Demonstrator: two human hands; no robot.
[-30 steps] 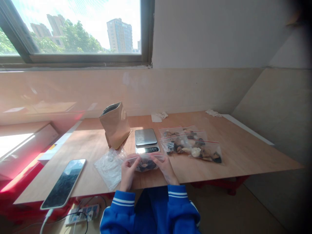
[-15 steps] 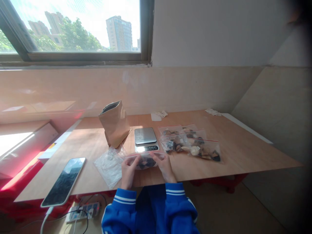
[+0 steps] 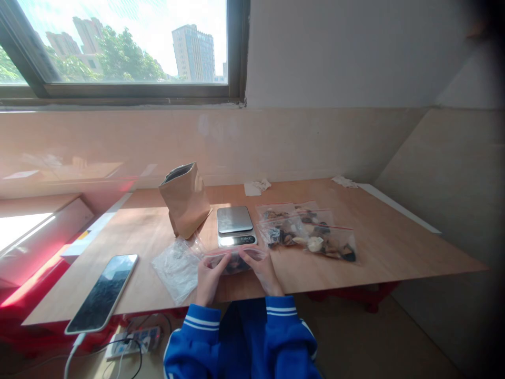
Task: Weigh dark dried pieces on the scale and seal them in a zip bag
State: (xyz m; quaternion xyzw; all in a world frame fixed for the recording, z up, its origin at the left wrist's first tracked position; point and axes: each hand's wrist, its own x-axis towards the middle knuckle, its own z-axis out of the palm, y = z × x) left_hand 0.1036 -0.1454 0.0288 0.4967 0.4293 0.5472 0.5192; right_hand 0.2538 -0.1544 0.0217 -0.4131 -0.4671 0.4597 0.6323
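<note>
Bare wood is lying open far right on the table [image 3: 394,247] & along its near edge right of the hands. Scale [image 3: 235,225] is sitting just beyond, paper bag [image 3: 185,200] blocking far-left, filled zip bags [image 3: 311,234] crowding the right, phone [image 3: 103,292] & empty bags [image 3: 177,266] taking near-left.

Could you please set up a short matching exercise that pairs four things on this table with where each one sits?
Things:
1. brown paper bag
2. phone
3. kitchen scale
4. filled zip bags

Places:
A. at the near left edge of the table, with a cable plugged in
B. just beyond the small zip bag held between the left hand and the right hand
C. right of the scale, overlapping one another
D. standing open, left of the scale

Pairs: 1-D, 2-A, 3-B, 4-C
</note>
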